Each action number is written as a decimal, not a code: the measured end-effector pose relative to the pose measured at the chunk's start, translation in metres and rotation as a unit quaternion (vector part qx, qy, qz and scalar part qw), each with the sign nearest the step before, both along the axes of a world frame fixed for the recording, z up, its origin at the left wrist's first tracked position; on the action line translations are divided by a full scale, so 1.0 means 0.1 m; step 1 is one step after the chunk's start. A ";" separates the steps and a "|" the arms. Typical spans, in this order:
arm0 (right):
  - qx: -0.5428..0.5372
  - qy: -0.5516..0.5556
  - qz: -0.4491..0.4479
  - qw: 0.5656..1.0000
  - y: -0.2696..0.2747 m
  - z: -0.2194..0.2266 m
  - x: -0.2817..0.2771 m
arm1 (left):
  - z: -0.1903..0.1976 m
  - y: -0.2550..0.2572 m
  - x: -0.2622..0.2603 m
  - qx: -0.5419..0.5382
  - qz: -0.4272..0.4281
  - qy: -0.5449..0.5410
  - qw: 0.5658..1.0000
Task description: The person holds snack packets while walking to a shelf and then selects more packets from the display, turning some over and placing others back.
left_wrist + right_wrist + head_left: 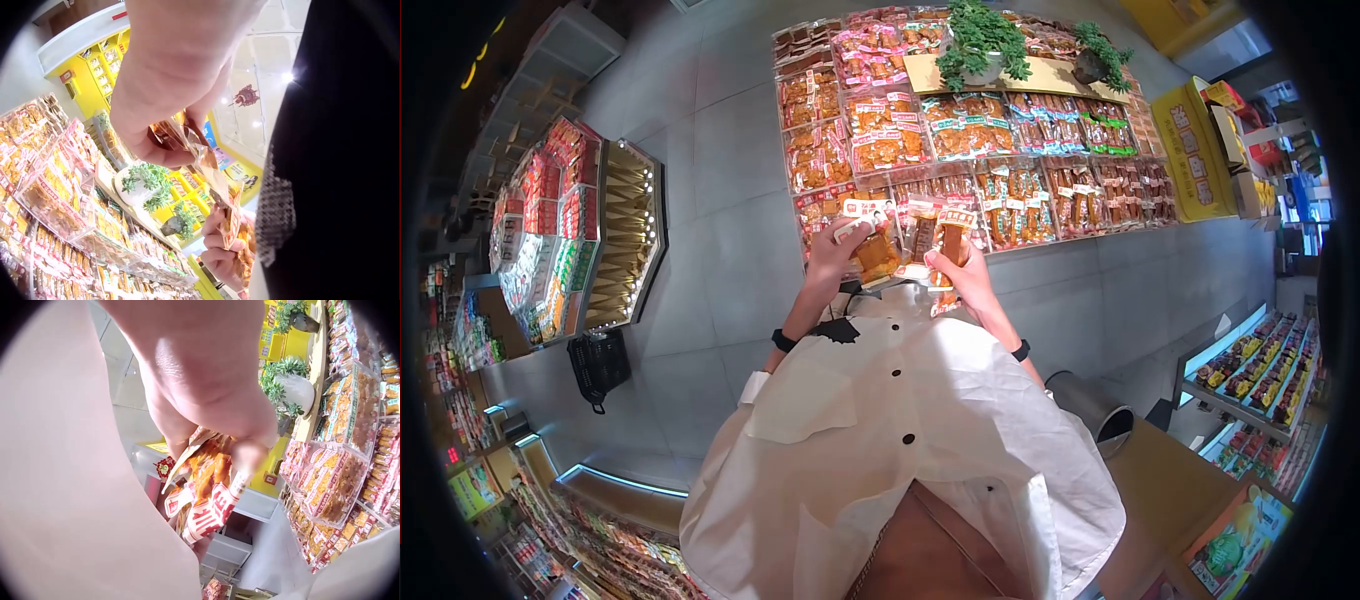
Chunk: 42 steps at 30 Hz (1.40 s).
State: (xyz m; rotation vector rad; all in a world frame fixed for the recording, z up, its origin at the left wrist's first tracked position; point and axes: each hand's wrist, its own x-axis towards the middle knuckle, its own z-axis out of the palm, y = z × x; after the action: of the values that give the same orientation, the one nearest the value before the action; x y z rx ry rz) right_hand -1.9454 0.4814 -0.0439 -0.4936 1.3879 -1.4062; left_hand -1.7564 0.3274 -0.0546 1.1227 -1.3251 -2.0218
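My left hand (832, 252) grips a clear snack packet (878, 256) with orange-brown food and a white and red top. In my right hand (968, 275), a narrower packet (951, 238) is pinched upright between thumb and fingers. Another brown packet (922, 236) sits between the two hands; which hand bears it I cannot tell. From the left wrist, the left hand (169, 75) curls round crinkled wrapping, with the right hand (220, 253) beyond it. The right wrist view has the right hand (200, 381) holding orange food in a packet with red lettering (209, 515).
A large display of sectioned snack bins (890, 130) stands ahead, with potted plants (983, 50) on a wooden board (1050, 78). To the left are a lit display stand (625, 230) and a black basket (600, 362) on grey floor. A metal bin (1090, 410) is near my right side.
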 end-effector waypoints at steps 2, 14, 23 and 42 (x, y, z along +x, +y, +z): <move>0.002 0.004 0.014 1.000 -0.03 -0.01 0.04 | 0.13 0.07 -0.02 0.009 0.003 0.002 1.000; 0.011 0.056 0.086 0.995 0.19 -0.08 0.20 | 0.11 0.30 0.02 -0.115 -0.230 -0.147 0.955; 0.012 0.179 0.138 0.974 0.32 -0.13 0.33 | 0.12 0.49 0.11 0.063 -0.189 -0.039 0.979; 0.023 -0.080 0.147 0.986 0.33 -0.13 0.27 | 0.00 0.63 0.27 0.052 -0.157 -0.085 0.983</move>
State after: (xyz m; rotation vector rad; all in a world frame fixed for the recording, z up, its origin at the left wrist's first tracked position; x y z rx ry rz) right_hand -1.9181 0.5147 -0.0574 -0.5208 1.1637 -1.1447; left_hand -1.7297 0.3906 -0.0543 1.2206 -1.5812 -2.2835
